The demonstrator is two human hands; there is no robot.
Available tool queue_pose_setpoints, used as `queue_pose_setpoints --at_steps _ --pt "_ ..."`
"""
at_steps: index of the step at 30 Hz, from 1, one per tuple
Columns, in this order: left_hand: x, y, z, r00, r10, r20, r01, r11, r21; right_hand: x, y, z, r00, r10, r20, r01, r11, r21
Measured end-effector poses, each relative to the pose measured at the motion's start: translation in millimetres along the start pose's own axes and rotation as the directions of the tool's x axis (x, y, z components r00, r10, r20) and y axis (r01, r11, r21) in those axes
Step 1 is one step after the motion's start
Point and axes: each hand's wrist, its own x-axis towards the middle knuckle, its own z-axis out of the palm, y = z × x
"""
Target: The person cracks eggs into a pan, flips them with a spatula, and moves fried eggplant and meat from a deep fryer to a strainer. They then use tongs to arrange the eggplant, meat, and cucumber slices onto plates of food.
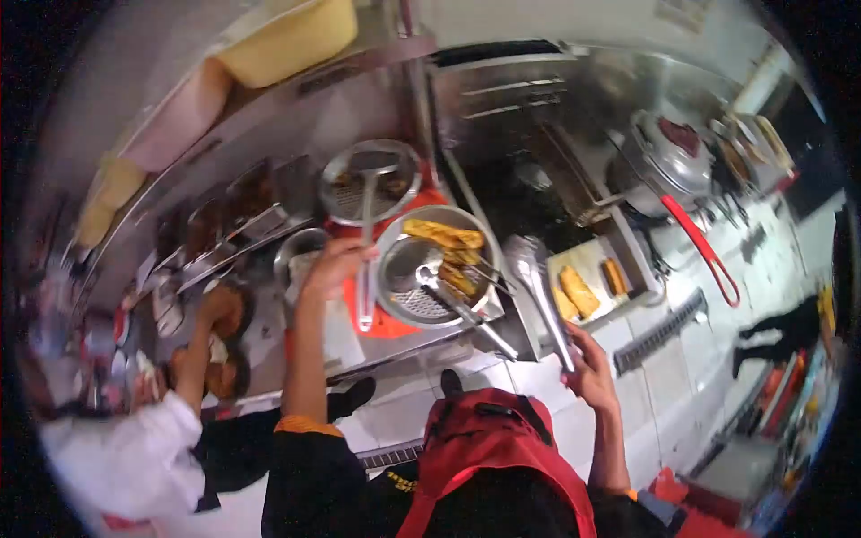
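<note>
My left hand (334, 269) is closed at the handle of a long-handled metal utensil (367, 300), whose wide head lies over a perforated metal bowl (334, 199). In my right hand (592, 369) is a pair of metal tongs (543, 300), pointing away from me beside the fryer. Between my hands stands a metal colander (386, 291) with golden fried pieces (442, 235) in it. A metal serving utensil (480, 325) rests in the colander, its handle over the near rim. More fried pieces (578, 291) lie in a metal tray (639, 273) to the right.
A dark fryer vat (502, 179) lies ahead. A pan with a red handle (700, 247) stands at the right. On the left, another person's hand (220, 309) works at the counter near metal containers (202, 229). Plastic tubs (291, 40) sit on a shelf above.
</note>
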Motion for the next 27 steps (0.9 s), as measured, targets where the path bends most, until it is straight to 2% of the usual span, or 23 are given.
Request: queue_pose_setpoints --at_steps 1,4,6,7,9,10,11,12,14,15,16,17,18,19,22,24,27 --pt "-12 21 18 1.0 0.017 0.005 -0.017 0.997 0.072 -3 5 -10 0.999 -0.047 0.005 0.047 0.998 -0.034" --pt "-33 39 55 0.999 0.009 -0.035 -0.008 1.0 0.028 -16 25 -52 0.994 -0.098 0.049 0.101 0.993 -0.067" --pt "-48 49 88 0.999 -0.044 0.002 0.039 0.899 0.436 -29 46 -88 0.996 -0.09 0.016 0.091 0.995 -0.052" --pt "-62 65 120 0.998 -0.042 0.039 0.027 0.942 0.335 -41 47 -106 1.0 -0.012 0.008 0.013 0.999 -0.05" --pt "-80 63 176 0.989 -0.148 0.024 0.134 0.944 0.301 -67 61 -152 0.996 -0.087 -0.006 0.086 0.991 -0.104" --pt "-90 73 216 0.992 0.054 0.112 -0.084 0.954 0.289 -82 66 -177 0.999 -0.039 -0.017 0.038 0.997 -0.07" --pt "-96 72 246 0.986 -0.153 0.072 0.117 0.922 0.368 -95 71 -208 1.0 0.003 -0.013 -0.003 0.999 -0.033" --pt "-103 76 280 0.98 -0.154 0.128 0.079 0.884 0.46 -105 85 -241 1.0 -0.006 -0.026 0.006 1.0 -0.001" --pt "-108 54 351 0.953 -0.287 0.096 0.268 0.948 0.173 -132 85 -297 0.992 0.043 -0.115 -0.036 0.997 0.065" --pt "-107 52 385 0.937 -0.278 0.21 0.236 0.95 0.204 -146 86 -325 0.983 0.105 -0.153 -0.087 0.989 0.121" --pt "-103 49 417 0.908 -0.276 0.315 0.209 0.951 0.228 -148 98 -352 0.975 0.08 -0.207 -0.036 0.977 0.21" --pt "-94 37 446 0.865 -0.313 0.392 0.26 0.948 0.183 -153 105 -373 0.972 0.085 -0.219 -0.036 0.975 0.218" --pt "-84 27 475 0.815 -0.342 0.467 0.314 0.939 0.14 -156 105 -393 0.952 0.02 -0.305 0.017 0.993 0.118" --pt "-77 29 506 0.811 -0.342 0.475 0.313 0.939 0.142 -156 104 -412 0.923 -0.055 -0.381 0.063 0.998 0.009" --pt "-39 35 605 0.76 -0.31 0.571 0.321 0.943 0.085 -134 110 -477 0.882 -0.101 -0.46 0.113 0.994 -0.002" --pt "-4 29 659 0.719 -0.265 0.642 0.242 0.962 0.127 -112 111 -523 0.842 -0.126 -0.524 0.132 0.991 -0.025" --pt "55 23 731 0.708 -0.303 0.638 0.292 0.948 0.125 -79 103 -590 0.792 -0.184 -0.582 0.156 0.983 -0.098"
